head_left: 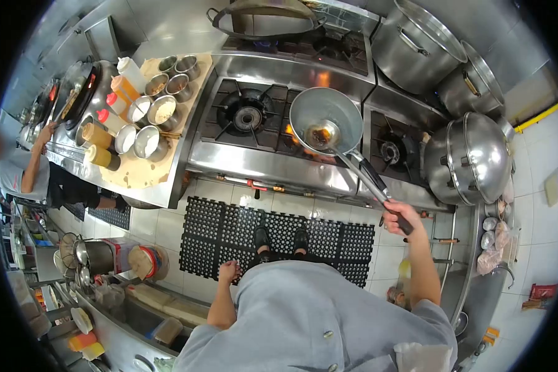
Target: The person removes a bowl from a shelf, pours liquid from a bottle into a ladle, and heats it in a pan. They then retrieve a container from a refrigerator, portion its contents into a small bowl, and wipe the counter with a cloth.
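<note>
At far left, well apart from my left fingers, a co-worker (pixel 28 170) in a grey top stands with one arm extended. Nearer, beyond those fingers and to their left, the worktop (pixel 161 197) bears squeeze bottles (pixel 97 134) and, just beside them, open metal containers (pixel 165 112), some with pale contents. My left fingers (pixel 231 267) are curled loosely inward, with nothing visible in them, above a perforated black mat (pixel 198 239). Ahead and slightly right of them lies an unlit-looking burner (pixel 248 118). Between my two sets of fingers, farther forward, a round metal pan (pixel 341 108) sits on the stove over orange flame; its handle (pixel 371 170) points back towards my right fingers. The bowl of the ladle (pixel 367 178) rests within the pan and shows a dark amber patch, whether contents or reflection I cannot tell. My right fingers (pixel 390 218) are clenched around the ladle's black grip. Forward and right of them stand another burner (pixel 390 152) and, farther right, a domed metal vessel (pixel 490 158).
</note>
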The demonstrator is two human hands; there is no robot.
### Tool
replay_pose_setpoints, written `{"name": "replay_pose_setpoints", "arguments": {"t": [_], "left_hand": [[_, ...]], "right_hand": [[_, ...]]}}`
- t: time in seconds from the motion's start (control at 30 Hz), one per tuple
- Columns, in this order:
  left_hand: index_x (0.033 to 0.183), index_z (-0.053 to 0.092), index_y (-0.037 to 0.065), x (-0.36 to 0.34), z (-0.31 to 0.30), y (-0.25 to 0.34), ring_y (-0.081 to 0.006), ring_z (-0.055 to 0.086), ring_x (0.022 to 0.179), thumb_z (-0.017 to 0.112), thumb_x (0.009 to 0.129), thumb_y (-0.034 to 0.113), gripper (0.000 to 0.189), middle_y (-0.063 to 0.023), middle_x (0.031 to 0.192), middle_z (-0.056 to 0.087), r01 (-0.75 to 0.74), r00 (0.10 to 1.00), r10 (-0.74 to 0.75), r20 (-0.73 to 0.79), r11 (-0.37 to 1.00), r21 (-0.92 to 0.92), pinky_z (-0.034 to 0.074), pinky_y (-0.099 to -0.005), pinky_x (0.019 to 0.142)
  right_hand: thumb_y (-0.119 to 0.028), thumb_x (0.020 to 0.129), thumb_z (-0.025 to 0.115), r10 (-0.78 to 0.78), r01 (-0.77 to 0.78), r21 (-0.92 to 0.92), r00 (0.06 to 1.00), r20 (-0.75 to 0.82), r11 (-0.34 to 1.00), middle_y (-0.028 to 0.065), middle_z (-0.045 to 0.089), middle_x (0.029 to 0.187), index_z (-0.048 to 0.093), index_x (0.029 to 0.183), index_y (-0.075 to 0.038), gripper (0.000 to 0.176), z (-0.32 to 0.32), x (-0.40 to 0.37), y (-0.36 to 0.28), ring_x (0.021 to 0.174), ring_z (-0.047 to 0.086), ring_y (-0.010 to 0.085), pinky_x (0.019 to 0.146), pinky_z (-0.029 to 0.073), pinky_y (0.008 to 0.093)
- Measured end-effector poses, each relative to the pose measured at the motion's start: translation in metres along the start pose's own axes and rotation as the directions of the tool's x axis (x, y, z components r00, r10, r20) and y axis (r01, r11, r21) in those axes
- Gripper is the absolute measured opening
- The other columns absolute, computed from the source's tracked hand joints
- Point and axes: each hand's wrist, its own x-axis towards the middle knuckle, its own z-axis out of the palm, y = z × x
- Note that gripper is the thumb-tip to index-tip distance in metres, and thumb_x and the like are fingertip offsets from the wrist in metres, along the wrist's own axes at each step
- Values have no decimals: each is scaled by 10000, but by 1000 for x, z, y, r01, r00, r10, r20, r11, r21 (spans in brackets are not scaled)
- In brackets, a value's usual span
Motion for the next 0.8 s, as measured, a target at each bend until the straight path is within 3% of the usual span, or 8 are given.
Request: {"name": "replay_pose_setpoints", "arguments": {"t": [0.27, 0.43, 0.5, 0.6, 0.63, 0.67, 0.73, 0.8], "left_hand": [[913, 626, 3, 27, -23, 19, -124, 599, 543, 567, 891, 214, 220, -44, 742, 644, -9, 997, 6, 77, 999, 39, 419, -251, 420], [982, 634, 60, 33, -32, 13, -91, 559, 548, 506, 936, 204, 198, -9, 745, 636, 9, 991, -22, 133, 995, 100, 411, -233, 418], [950, 662, 49, 41, -29, 6, -181, 615, 576, 538, 907, 230, 223, -69, 764, 673, -19, 998, 9, 66, 989, 145, 472, -305, 474], [1007, 655, 3, 53, 0, 8, -315, 676, 739, 553, 876, 289, 331, -174, 856, 689, -399, 866, 497, 48, 632, 664, 540, -397, 670], [1036, 671, 53, 3, 30, 61, -362, 640, 947, 537, 859, 313, 342, -207, 990, 663, -324, 912, 411, 10, 703, 633, 503, -417, 850], [1011, 688, 89, -21, 64, 90, -346, 639, 956, 541, 861, 322, 313, -186, 978, 671, -379, 881, 472, -2, 710, 594, 508, -404, 833], [1034, 677, 87, -34, 144, 134, -348, 638, 950, 552, 889, 318, 300, -179, 979, 665, -626, 779, 546, 308, 657, 420, 513, -390, 801], [1015, 684, 53, -33, 244, 158, -172, 649, 753, 590, 895, 343, 327, -85, 855, 699, -677, 597, 544, 590, 736, 5, 510, -290, 698]], "right_hand": [[-141, 883, 606, -296, 122, -551, 925, -239, 826, 4, 450, 573, 449, 1343, -89, 489, 22, 6, 14, 425, 442, 135, 407, 377, 312], [-149, 809, 625, -743, -119, -991, 668, -38, -55, 143, 614, 712, 399, 1409, -132, 641, -1, 19, 24, 664, 617, 328, 634, 486, 392], [-141, 789, 622, -730, -146, -988, 672, -128, 39, 193, 614, 771, 408, 1402, -145, 650, -3, 21, 20, 791, 610, 394, 745, 477, 424], [-140, 803, 629, -779, 57, -998, 627, 7, 36, 142, 599, 694, 422, 1389, -98, 623, -34, 29, 32, 625, 605, 304, 613, 490, 394], [-126, 812, 626, -713, 85, -973, 694, -96, 213, 116, 578, 664, 417, 1392, -89, 617, -33, 26, 29, 570, 575, 261, 556, 473, 373], [-113, 822, 622, -626, 93, -918, 757, -187, 386, 89, 557, 633, 412, 1396, -81, 612, -27, 17, 23, 514, 544, 217, 498, 456, 352], [-85, 839, 614, -454, 118, -759, 855, -250, 640, 41, 514, 591, 396, 1407, -73, 608, -22, 0, 7, 438, 483, 142, 413, 416, 308], [-57, 855, 603, -338, 176, -575, 923, -186, 799, -3, 471, 568, 375, 1422, -74, 612, -20, -7, -15, 397, 422, 81, 356, 370, 262]]}}
